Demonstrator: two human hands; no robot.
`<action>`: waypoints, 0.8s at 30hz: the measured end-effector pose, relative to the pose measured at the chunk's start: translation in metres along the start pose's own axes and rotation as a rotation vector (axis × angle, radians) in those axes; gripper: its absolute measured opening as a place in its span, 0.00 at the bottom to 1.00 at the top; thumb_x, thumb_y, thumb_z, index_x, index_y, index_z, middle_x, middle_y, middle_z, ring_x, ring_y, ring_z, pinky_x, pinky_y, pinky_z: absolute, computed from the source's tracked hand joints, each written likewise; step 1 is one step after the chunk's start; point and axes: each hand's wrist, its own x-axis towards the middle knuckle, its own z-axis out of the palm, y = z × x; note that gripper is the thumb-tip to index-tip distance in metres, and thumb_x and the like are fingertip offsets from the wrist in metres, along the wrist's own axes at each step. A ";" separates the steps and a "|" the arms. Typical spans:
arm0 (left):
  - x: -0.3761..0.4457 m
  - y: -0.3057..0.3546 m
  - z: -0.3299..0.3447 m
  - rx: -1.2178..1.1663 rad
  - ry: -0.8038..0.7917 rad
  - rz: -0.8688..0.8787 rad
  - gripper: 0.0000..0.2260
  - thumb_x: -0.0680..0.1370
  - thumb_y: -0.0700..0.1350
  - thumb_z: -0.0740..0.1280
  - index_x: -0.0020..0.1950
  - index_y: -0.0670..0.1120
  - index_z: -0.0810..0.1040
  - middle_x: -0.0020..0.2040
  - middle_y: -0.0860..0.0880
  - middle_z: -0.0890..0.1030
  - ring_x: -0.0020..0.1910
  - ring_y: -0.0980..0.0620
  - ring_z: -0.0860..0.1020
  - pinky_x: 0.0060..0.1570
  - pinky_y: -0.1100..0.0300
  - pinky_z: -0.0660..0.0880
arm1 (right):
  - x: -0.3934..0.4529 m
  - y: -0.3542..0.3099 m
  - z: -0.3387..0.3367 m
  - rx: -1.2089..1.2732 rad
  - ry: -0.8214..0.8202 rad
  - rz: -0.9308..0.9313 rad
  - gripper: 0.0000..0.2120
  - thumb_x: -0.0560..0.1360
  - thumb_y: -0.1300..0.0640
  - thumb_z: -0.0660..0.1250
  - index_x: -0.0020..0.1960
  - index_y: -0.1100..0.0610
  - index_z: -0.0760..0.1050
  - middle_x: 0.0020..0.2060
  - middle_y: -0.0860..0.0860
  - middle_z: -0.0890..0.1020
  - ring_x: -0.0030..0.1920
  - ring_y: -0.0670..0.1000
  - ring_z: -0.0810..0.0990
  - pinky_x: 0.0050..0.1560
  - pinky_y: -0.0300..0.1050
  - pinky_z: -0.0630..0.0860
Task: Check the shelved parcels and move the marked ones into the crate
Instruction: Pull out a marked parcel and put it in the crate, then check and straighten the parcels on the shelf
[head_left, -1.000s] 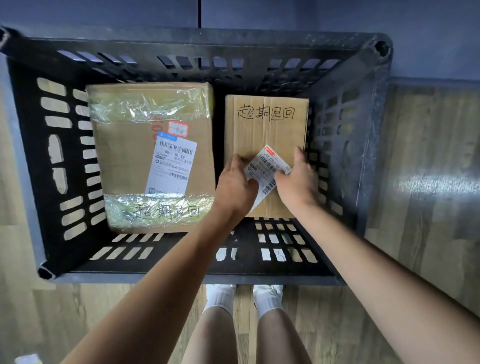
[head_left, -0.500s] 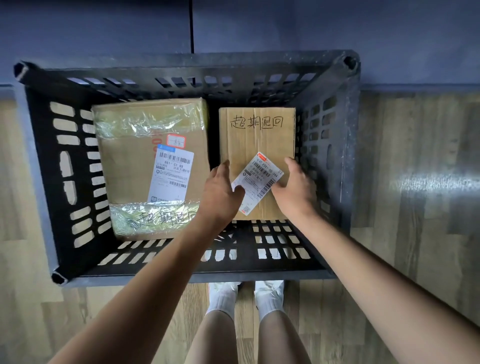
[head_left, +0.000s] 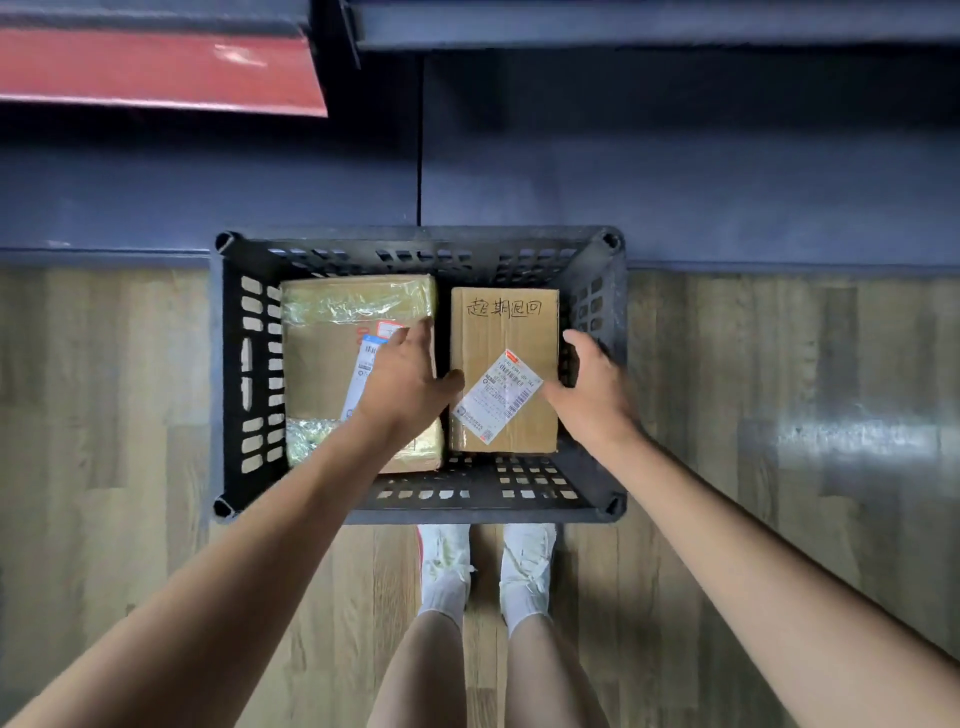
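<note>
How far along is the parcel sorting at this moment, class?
Done: two parcels lie in the black crate, a taped box and a smaller box with handwriting on top. In hand: nothing; the left hand and right hand are open above them. Left: unclear, since no shelved parcels are visible.

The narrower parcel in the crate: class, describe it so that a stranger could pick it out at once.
Find the black crate on the wood floor. Two parcels lie in it; take the right parcel. Unlike the left parcel, it has no shiny tape, bears handwriting along its far edge, and its label sits askew.
</note>
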 end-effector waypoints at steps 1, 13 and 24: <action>-0.006 0.006 -0.011 0.035 0.000 0.019 0.29 0.74 0.44 0.67 0.72 0.41 0.60 0.66 0.39 0.70 0.65 0.41 0.68 0.59 0.58 0.64 | -0.006 -0.007 -0.010 0.003 0.006 -0.023 0.27 0.73 0.61 0.66 0.70 0.54 0.63 0.63 0.56 0.75 0.60 0.55 0.74 0.51 0.40 0.67; -0.097 0.083 -0.166 0.432 0.145 0.268 0.31 0.73 0.50 0.66 0.72 0.42 0.59 0.65 0.41 0.71 0.62 0.40 0.67 0.63 0.50 0.65 | -0.101 -0.108 -0.146 -0.077 0.104 -0.333 0.27 0.74 0.62 0.64 0.71 0.59 0.61 0.73 0.55 0.60 0.73 0.52 0.57 0.67 0.37 0.53; -0.202 0.188 -0.324 0.498 0.439 0.455 0.32 0.74 0.53 0.64 0.74 0.43 0.56 0.66 0.45 0.69 0.64 0.43 0.66 0.60 0.52 0.67 | -0.209 -0.223 -0.292 -0.101 0.407 -0.592 0.30 0.74 0.57 0.64 0.73 0.56 0.58 0.74 0.51 0.60 0.73 0.50 0.58 0.69 0.42 0.57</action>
